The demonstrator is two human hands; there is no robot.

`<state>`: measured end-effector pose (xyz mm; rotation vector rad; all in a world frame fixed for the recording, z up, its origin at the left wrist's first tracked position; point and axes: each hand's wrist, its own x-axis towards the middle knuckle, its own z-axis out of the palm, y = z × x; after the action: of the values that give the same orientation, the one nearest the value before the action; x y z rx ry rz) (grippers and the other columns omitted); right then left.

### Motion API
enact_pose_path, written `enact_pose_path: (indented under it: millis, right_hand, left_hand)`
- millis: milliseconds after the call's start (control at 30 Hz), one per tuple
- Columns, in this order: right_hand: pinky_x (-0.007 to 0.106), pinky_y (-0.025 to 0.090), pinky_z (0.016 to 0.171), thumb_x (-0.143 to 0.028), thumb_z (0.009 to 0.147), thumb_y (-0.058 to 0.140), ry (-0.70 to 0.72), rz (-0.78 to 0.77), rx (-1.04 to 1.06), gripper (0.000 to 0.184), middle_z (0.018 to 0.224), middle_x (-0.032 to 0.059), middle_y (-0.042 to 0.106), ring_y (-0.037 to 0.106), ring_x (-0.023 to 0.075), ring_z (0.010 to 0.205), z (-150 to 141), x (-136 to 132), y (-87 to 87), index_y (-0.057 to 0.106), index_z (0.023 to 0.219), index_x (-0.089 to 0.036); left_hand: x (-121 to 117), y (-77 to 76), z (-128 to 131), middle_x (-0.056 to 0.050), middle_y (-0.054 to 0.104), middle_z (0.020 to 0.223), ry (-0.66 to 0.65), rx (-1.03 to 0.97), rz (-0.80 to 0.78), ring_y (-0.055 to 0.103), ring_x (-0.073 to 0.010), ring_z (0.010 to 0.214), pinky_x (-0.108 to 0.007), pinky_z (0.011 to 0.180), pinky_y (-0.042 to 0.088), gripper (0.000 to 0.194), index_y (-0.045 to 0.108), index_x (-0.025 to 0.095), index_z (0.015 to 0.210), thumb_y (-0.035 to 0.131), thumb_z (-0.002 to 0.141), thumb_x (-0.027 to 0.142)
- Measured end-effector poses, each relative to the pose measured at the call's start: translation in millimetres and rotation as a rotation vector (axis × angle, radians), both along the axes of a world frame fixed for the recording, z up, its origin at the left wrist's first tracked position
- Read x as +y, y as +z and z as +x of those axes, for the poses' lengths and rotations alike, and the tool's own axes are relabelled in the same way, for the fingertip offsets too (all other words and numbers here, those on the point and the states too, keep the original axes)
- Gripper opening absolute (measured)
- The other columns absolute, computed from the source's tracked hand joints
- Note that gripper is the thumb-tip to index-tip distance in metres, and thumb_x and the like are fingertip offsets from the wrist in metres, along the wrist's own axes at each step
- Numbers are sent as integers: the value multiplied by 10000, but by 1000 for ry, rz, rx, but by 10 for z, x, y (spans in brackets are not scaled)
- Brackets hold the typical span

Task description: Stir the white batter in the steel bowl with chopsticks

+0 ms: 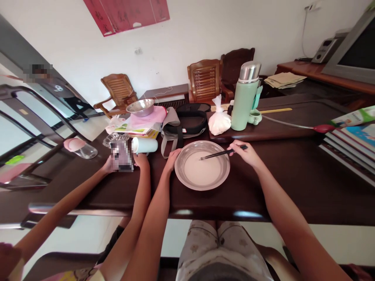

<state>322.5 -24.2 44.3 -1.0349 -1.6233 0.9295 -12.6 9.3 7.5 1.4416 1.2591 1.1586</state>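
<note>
At the bowl's (pixel 179 168) nine o'clock I see the left hand (pixel 172 159) clasping it; at two, the right hand (pixel 244 151) clenches chopsticks (pixel 218 153).

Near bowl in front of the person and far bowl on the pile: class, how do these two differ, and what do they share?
The near bowl stands on the dark table; the far bowl sits on pink material.
The near bowl has the person's left hand at its rim; no hand touches the far bowl.
The near bowl shows whitish liquid; the far bowl's bottom is hidden.
Both are round, metallic-looking and open at the top.
</note>
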Motion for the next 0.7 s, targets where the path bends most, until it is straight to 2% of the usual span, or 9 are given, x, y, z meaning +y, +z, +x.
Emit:
enact_pose_path:
  millis: [100, 167, 233, 300, 367, 467, 533, 633, 700]
  right_hand:
    - [304, 468, 666, -555, 834, 538, -99, -8, 34, 410, 497, 9, 581, 581, 167, 557, 49, -2, 22, 653, 650, -208]
    - [302, 469, 651, -553, 836, 536, -14, -30, 17, 411, 510, 11, 584, 585, 167, 556, 23, -12, 19, 658, 653, -206]
    - [302, 474, 655, -541, 831, 553, 106, -43, -10, 378, 607, 17, 624, 614, 173, 606, -27, -15, -2, 674, 710, -203]
    - [305, 477, 672, -532, 822, 571, 132, -32, -18, 353, 691, 22, 652, 636, 180, 654, -48, -6, -26, 678, 750, -202]
    - [311, 476, 689, -532, 821, 572, 34, -15, 8, 355, 661, 20, 653, 631, 179, 641, -17, 7, -30, 676, 743, -201]
    - [314, 469, 691, -548, 837, 540, -104, 4, 50, 409, 509, 10, 594, 593, 171, 565, 46, 7, 0, 662, 658, -202]
    - [312, 468, 678, -553, 842, 529, -41, -11, 38, 427, 490, 10, 578, 584, 169, 548, 29, -9, 16, 663, 640, -201]
    - [303, 470, 672, -549, 830, 551, 102, -33, -4, 396, 606, 16, 628, 613, 170, 605, -57, -24, 3, 685, 703, -198]
    - [301, 470, 685, -544, 821, 567, 90, -18, -8, 378, 664, 19, 649, 626, 174, 648, -73, -16, -15, 687, 732, -197]
  left_hand:
    - [13, -11, -6, -71, 710, 921, -12, 8, 15, 592, -224, 915, -287, 862, 437, 322, 726, 111, 859, 514, 801, 347]
    - [15, -15, -8, -73, 710, 933, -13, 6, 8, 592, -228, 920, -291, 869, 435, 327, 728, 111, 865, 513, 800, 349]
    - [12, -15, -7, -73, 711, 938, -4, -3, -5, 592, -234, 924, -294, 865, 437, 329, 729, 113, 874, 517, 798, 353]
    - [8, -14, -6, -73, 711, 931, 8, -7, -11, 590, -237, 923, -294, 855, 440, 334, 730, 113, 873, 521, 797, 362]
    - [4, -13, -6, -75, 711, 923, 11, -6, -13, 588, -235, 912, -292, 844, 442, 346, 728, 108, 873, 522, 796, 375]
    - [2, -14, -7, -74, 707, 925, -4, -5, -7, 589, -226, 898, -282, 831, 441, 360, 723, 105, 879, 522, 792, 389]
    - [2, -18, -9, -73, 704, 925, -14, -7, -2, 590, -220, 894, -274, 826, 439, 358, 721, 109, 864, 524, 788, 397]
    - [6, -25, -14, -74, 702, 909, -15, -13, 3, 590, -215, 882, -274, 823, 436, 362, 718, 108, 846, 532, 779, 411]
    - [12, -32, -16, -74, 702, 910, -16, -21, -2, 589, -213, 879, -280, 828, 435, 375, 717, 106, 867, 532, 776, 420]
